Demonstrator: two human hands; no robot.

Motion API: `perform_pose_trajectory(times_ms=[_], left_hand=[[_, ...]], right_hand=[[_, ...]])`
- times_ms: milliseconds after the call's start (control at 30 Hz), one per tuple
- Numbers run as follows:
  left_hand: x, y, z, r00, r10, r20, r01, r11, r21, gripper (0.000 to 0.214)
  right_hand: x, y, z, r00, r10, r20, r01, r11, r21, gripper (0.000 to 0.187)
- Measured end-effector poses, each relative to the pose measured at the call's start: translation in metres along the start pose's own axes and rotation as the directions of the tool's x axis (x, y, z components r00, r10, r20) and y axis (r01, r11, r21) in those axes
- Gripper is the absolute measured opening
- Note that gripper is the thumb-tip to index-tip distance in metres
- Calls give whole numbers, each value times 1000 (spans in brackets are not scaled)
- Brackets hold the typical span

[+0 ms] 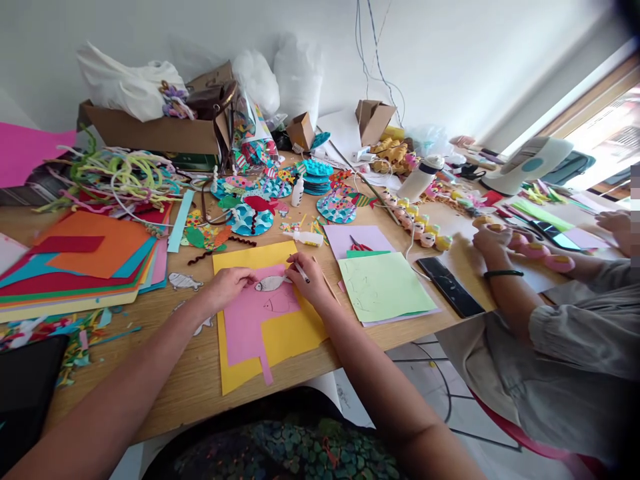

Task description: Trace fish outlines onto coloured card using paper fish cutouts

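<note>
A white paper fish cutout [271,284] lies on a pink paper sheet [243,327], which rests on a larger yellow sheet [293,337]. Below the cutout, a fish outline [278,304] is drawn on the pink paper. My left hand [229,288] is at the cutout's head end, fingers drawn together on the pink sheet; whatever is between them is hidden. Held in my right hand [309,279] is a pen [301,272], slanted near the tail, where the fingertips touch or nearly touch the cutout. More fish cutouts [185,281] lie left of the yellow sheet, partly behind my left forearm.
Coloured paper [107,247] is stacked at left, with scraps [83,337] below. Glue bottles [307,238] and fish crafts [253,217] stand behind. Green paper [387,287], red-handled scissors [361,245] and a phone [450,287] are at right, beside another person's hands [493,243].
</note>
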State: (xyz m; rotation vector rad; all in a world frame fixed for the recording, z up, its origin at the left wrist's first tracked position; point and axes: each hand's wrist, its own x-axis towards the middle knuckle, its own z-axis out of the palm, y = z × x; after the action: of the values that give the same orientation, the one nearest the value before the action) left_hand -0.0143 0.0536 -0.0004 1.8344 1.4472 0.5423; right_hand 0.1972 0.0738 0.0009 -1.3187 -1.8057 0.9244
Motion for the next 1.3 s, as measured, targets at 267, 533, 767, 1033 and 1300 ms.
perform_pose_trajectory(times_ms=[267, 533, 767, 1033, 1300], left_hand=[[-4, -10, -3, 991, 107, 74, -112, 991, 69, 37], [-11, -15, -2, 974, 206, 97, -220, 962, 164, 42], [-16, -19, 12, 952, 301, 57, -305, 915, 265, 46], [-20, -23, 21, 914, 402, 50, -393, 850, 352, 41], [-22, -19, 22, 929, 368, 38, -347, 833, 431, 40]], right_hand=[[3, 8, 8, 999, 40, -28, -41, 998, -42, 17], [5, 13, 12, 999, 13, -39, -18, 990, -142, 19], [4, 11, 11, 999, 12, -33, -17, 985, -171, 19], [8, 17, 15, 998, 59, -27, -63, 984, -165, 18], [8, 17, 17, 997, 78, -27, -81, 986, -146, 17]])
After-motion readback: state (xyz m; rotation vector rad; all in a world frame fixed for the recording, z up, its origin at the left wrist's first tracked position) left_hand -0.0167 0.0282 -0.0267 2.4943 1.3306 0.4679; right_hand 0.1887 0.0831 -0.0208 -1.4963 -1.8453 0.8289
